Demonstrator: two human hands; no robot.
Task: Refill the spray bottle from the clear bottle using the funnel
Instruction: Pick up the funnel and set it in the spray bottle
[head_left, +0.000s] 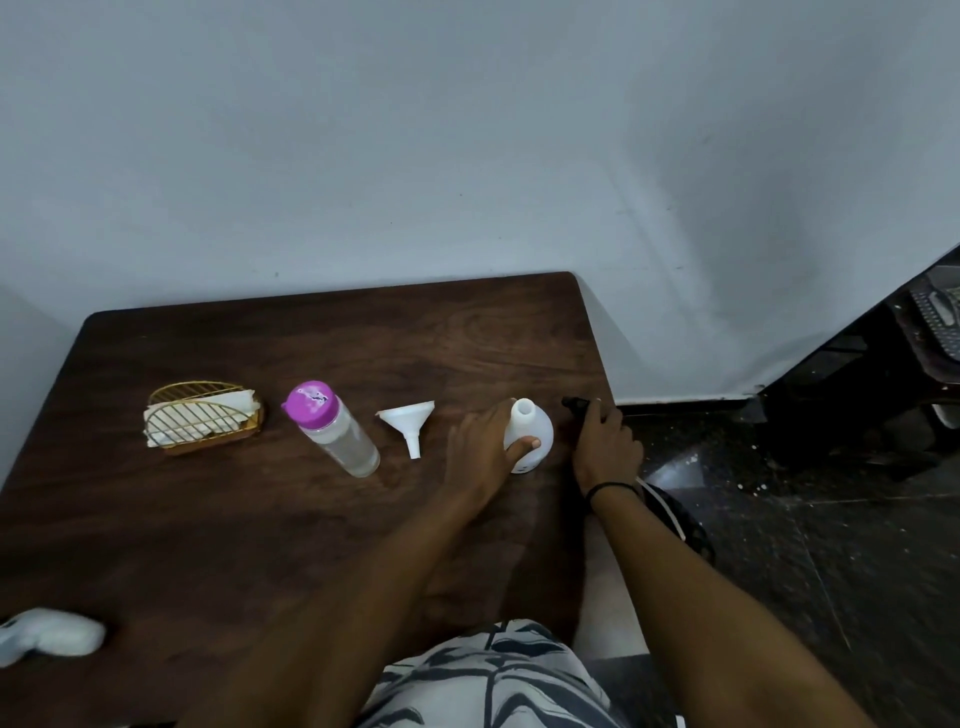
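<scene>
The white spray bottle (535, 428) stands upright near the table's right edge, its neck uncapped. My left hand (480, 452) wraps around its body, thumb across the front. My right hand (605, 447) rests at the table's right edge, closed on the black spray head (574, 402), whose nozzle pokes out to the left. A white funnel (408, 421) lies on its side left of the bottle. The clear bottle (337, 431) with a purple cap stands further left, holding clear liquid.
A gold wire napkin holder (200, 418) with white napkins sits at the left of the dark wooden table (260, 519). A white cloth (49, 636) lies at the front left edge. A wall runs behind; dark floor lies to the right.
</scene>
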